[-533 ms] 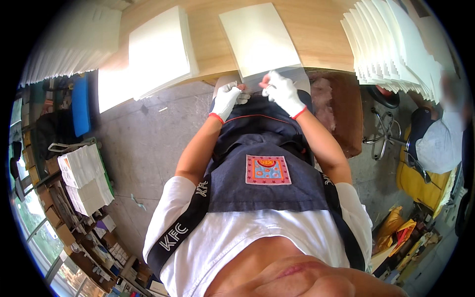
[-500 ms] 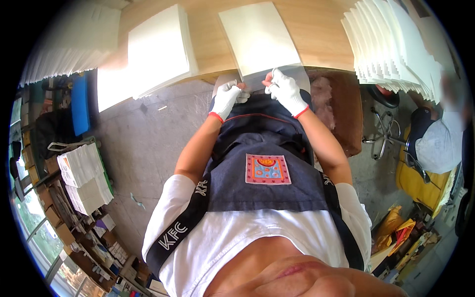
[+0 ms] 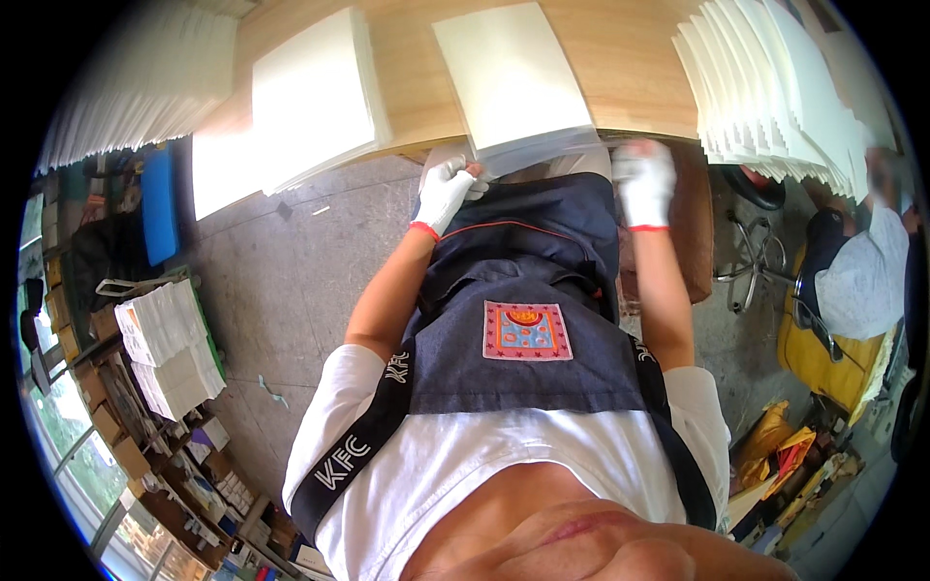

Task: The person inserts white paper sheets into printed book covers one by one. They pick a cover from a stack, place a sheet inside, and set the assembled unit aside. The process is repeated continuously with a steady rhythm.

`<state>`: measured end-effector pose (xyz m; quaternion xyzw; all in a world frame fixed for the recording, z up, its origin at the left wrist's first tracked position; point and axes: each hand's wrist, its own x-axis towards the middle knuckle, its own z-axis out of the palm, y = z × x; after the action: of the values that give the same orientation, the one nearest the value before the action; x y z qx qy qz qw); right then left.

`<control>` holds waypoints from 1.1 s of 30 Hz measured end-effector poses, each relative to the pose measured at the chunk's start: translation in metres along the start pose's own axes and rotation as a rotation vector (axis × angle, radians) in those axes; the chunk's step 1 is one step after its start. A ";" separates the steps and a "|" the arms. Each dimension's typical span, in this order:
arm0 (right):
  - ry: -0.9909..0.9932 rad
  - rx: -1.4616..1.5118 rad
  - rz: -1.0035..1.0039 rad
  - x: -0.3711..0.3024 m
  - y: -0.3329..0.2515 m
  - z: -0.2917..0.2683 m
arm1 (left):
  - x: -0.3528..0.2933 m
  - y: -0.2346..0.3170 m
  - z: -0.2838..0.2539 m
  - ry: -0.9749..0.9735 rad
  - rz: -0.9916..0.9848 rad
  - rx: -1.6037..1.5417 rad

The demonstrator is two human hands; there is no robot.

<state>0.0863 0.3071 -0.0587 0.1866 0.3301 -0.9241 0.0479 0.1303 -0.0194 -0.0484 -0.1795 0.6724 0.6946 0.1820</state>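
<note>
From the head camera, the only view I have, I look down on both gloved hands working at the near edge of a wooden table (image 3: 412, 87). A pale sheet (image 3: 513, 68) lies flat there, with a strip of clear film (image 3: 538, 150) running past its near end and overhanging the edge, which probably leaves that margin free to be gripped from below or in front. My left hand (image 3: 446, 192) sits at the film's left corner, fingers curled inward; I judge it is there to steady that corner, but I cannot tell whether the fingertips actually pinch the film. My right hand (image 3: 644, 182) is just beside the film's right end, above a brown surface (image 3: 693, 232), and too blurred for me to say whether its fingers are spread or together. To the left, a stack of white sheets (image 3: 315, 97) lies near; to the right, a fanned pile of sheets (image 3: 765, 97) stands in staggered bundles, perhaps so each can be lifted separately, both seemingly placed within reach.
</note>
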 end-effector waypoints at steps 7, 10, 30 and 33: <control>0.371 -1.014 -0.473 -0.024 -0.025 -0.114 | 0.015 -0.002 0.003 0.391 1.083 1.069; -0.157 -1.643 -0.687 -0.025 -0.004 0.010 | 0.024 0.000 0.005 0.352 1.202 1.115; 0.150 -2.214 -0.617 0.023 0.014 0.079 | 0.024 0.029 0.046 0.367 0.359 -0.659; -0.027 -1.685 -0.099 0.012 0.011 0.103 | 0.028 0.057 0.019 0.057 0.224 -0.653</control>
<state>0.0456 0.2344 0.0038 0.0628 0.9163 -0.3719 0.1345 0.0779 -0.0020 -0.0121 -0.1726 0.4349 0.8836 0.0186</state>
